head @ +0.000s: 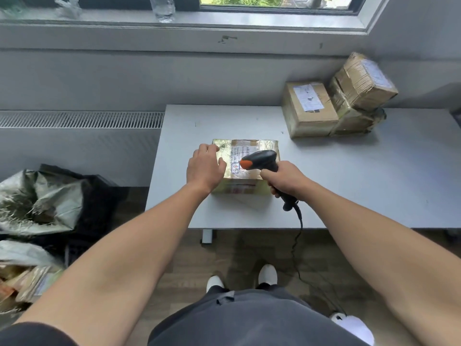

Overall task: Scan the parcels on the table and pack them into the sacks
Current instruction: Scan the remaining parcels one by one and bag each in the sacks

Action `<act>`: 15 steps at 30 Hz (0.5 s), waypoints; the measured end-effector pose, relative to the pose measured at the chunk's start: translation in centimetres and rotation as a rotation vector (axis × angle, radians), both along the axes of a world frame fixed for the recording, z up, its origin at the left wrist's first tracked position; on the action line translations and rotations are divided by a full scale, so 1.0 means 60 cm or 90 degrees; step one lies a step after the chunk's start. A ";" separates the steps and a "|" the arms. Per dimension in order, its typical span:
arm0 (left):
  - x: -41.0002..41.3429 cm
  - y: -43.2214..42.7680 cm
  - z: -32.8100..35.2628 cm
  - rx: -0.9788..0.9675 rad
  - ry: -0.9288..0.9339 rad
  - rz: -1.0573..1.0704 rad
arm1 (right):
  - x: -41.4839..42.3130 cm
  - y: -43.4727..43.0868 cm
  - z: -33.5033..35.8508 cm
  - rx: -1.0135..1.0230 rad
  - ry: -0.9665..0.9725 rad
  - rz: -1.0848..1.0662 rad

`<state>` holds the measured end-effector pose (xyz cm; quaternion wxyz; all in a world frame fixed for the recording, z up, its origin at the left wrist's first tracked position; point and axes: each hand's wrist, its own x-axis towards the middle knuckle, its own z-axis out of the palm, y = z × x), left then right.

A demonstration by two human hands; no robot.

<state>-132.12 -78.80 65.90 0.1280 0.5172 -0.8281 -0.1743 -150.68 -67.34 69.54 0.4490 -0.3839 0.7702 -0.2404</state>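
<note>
Head view: sacks (42, 203) lie on the floor at left. On the table (374, 183), the left hand (204, 168) rests flat, fingers loosely spread, on the parcel's (264, 146) left top, just beside its label (237, 156). Best hold the box steady with those fingers off the label while the scanner (262, 159), gripped by the right hand's (287, 178) curled fingers, aims down at the barcode.

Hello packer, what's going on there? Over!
Right hand grips scanner, aimed at parcel label. Left hand steadies parcel on table. Nothing blocking.
</note>
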 end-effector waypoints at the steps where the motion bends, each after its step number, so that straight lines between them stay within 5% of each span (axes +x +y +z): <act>1: 0.000 -0.001 0.001 -0.003 0.002 -0.003 | 0.001 0.001 -0.002 -0.006 -0.003 -0.002; 11: -0.072 0.011 0.013 -0.043 0.028 -0.103 | -0.054 0.009 -0.017 -0.144 -0.066 -0.265; 15: -0.150 0.038 0.017 -0.059 0.049 -0.180 | -0.118 0.032 -0.041 -0.134 0.008 -0.339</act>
